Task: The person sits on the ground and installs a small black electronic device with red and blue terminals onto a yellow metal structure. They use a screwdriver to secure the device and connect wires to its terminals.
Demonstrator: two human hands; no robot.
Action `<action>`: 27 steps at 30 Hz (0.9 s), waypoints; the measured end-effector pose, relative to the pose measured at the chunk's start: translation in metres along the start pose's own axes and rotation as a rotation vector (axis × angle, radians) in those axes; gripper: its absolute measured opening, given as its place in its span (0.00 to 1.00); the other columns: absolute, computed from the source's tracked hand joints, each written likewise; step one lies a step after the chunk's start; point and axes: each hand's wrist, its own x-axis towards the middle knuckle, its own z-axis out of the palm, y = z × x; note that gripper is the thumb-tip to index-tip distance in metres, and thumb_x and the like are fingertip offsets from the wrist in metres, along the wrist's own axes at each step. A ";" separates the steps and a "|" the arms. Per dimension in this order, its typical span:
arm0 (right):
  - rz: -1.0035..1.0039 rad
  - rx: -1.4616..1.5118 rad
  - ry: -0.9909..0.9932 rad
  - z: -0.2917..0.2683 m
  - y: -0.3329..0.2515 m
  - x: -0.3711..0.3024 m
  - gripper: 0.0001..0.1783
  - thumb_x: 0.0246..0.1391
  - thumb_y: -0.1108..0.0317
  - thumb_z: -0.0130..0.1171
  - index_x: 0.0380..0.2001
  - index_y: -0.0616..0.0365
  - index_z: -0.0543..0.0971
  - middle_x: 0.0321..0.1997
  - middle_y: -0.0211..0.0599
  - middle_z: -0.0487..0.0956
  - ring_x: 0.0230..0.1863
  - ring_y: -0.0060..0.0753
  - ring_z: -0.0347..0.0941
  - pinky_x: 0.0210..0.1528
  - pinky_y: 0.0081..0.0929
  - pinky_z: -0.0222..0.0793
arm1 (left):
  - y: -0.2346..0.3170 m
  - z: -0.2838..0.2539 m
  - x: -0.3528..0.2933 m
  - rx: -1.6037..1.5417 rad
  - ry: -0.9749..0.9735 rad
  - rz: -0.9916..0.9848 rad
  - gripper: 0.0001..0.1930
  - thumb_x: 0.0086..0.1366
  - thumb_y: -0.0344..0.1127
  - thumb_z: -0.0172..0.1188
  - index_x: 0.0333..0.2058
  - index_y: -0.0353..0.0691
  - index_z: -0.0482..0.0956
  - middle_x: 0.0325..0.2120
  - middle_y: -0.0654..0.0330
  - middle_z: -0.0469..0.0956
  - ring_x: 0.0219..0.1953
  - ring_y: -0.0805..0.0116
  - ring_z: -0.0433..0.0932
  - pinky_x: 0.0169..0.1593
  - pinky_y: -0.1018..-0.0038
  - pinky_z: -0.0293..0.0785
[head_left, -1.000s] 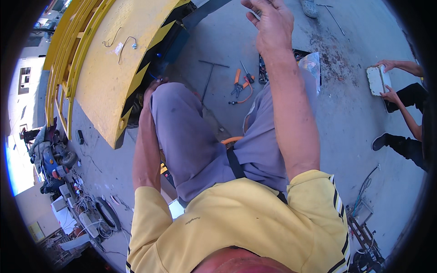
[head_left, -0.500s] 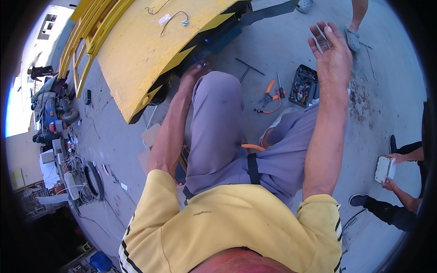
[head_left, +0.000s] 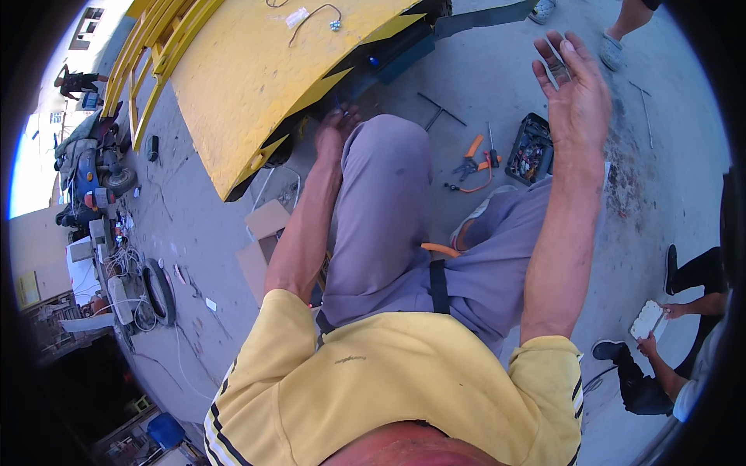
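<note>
My left hand reaches under the edge of the yellow metal machine body. Its fingers are closed together beside a small blue bit, and what they pinch is too small to make out. My right hand is raised over the ground with its fingers apart and slightly bent, palm bare. Below and left of it lie orange-handled pliers, a screwdriver and a short orange cable. A black toolbox full of small parts stands beside my right forearm.
A black T-handle wrench lies beyond my knee, a thin rod at far right. An open cardboard box stands by my left forearm. A person at right holds a white slab; another person's foot is at upper right.
The view has shifted a little, so the machine and tools sit slightly differently. Both my hands keep much the same pose. The person at right has moved the white slab nearer and tilted it.
</note>
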 end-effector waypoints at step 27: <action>0.106 -0.279 -0.216 0.037 0.033 -0.017 0.23 0.63 0.65 0.65 0.60 0.61 0.77 0.49 0.34 0.86 0.49 0.26 0.83 0.51 0.25 0.71 | 0.010 0.004 0.009 -0.082 -0.284 0.054 0.14 0.72 0.29 0.62 0.54 0.35 0.79 0.42 0.55 0.84 0.40 0.65 0.84 0.48 0.67 0.85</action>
